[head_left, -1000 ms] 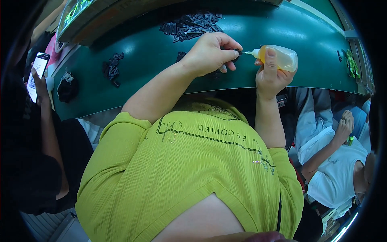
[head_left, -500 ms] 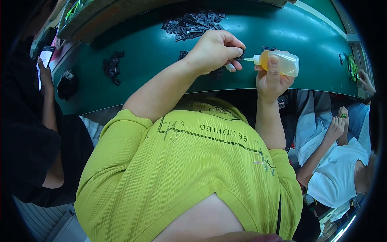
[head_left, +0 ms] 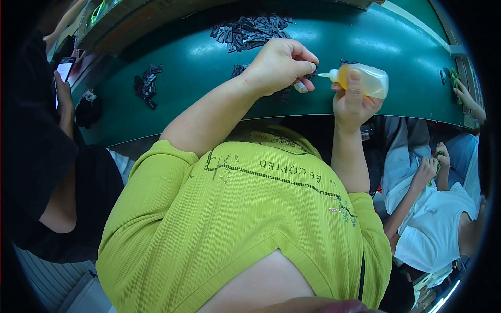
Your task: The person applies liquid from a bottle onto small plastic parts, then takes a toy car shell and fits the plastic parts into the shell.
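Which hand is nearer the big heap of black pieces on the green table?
Left. The left hand is just on the near side of the big heap, slightly to its right; the right hand, holding a bottle, is farther off to the right.

Lime-yellow, my ribbed top (head_left: pixel 235 229), dotted dark across the chest; table (head_left: pixel 193 99) deep green, bottle (head_left: pixel 373 81) whitish and amber, heaped pieces (head_left: pixel 248 34) black!

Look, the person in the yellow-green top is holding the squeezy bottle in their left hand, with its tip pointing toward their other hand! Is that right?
Not quite: the squeezy bottle is in the right hand, not the left hand. The head view shows this. The bottle's tip does point toward the other hand.
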A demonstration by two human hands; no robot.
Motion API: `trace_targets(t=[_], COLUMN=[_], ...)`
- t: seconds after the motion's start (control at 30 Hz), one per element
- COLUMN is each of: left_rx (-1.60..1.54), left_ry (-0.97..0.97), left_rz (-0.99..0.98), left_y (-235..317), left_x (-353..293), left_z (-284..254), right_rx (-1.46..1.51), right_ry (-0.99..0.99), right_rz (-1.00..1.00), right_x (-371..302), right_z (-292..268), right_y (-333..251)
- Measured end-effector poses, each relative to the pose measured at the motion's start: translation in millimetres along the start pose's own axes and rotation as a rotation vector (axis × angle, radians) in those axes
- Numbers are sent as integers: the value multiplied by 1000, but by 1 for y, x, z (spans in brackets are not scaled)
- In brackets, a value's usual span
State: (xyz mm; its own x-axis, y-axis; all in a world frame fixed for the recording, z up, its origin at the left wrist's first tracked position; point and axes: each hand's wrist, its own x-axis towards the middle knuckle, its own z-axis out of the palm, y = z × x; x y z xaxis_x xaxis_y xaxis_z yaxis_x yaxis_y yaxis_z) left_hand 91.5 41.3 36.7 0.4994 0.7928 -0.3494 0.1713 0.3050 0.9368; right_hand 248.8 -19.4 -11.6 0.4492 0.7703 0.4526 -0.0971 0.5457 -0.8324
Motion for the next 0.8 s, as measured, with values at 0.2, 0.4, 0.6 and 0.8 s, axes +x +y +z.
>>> trace_targets(t=[0.2, 0.4, 0.6, 0.8], left_rx=[237, 876, 1251, 1211], left_ry=[-19, 229, 435, 474], left_rz=[101, 618, -34, 16], left_y=[4, 0, 45, 33], left_x=[13, 56, 75, 93], left_z=[7, 14, -29, -40], right_rx=[306, 277, 216, 222], right_ry=[247, 202, 227, 199], right_rz=[39, -6, -6, -58], right_x=[20, 18, 10, 13], right_z=[-20, -31, -37, -30], right_y=[-7, -13, -12, -16])
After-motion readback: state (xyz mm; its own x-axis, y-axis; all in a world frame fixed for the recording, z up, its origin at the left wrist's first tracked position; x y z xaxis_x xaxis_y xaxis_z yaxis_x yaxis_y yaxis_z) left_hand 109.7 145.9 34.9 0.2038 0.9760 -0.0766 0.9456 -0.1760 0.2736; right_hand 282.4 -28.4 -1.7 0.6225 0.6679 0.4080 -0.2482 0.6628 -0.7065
